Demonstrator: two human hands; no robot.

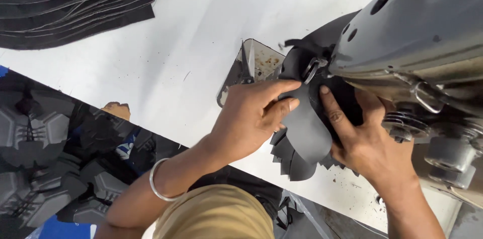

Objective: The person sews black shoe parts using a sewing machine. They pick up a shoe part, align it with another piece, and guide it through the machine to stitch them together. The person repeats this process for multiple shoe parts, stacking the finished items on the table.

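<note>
My left hand (254,116) presses on a black cut piece of material (307,131) beside the presser foot (311,68) of a grey sewing machine (417,33). My right hand (365,136) holds the same piece from the right, its index finger close to the foot. The piece has zigzag-cut edges hanging toward me over the white table (166,63). A silver bangle (157,181) sits on my left wrist. The needle itself is hidden by the material and the machine head.
A stack of black cut pieces (75,3) lies at the table's far left. Small scissors (246,63) rest on the machine's metal plate. Below the table's left edge lies a heap of grey and black shoe parts (45,153). The machine's handwheel parts (448,153) are at right.
</note>
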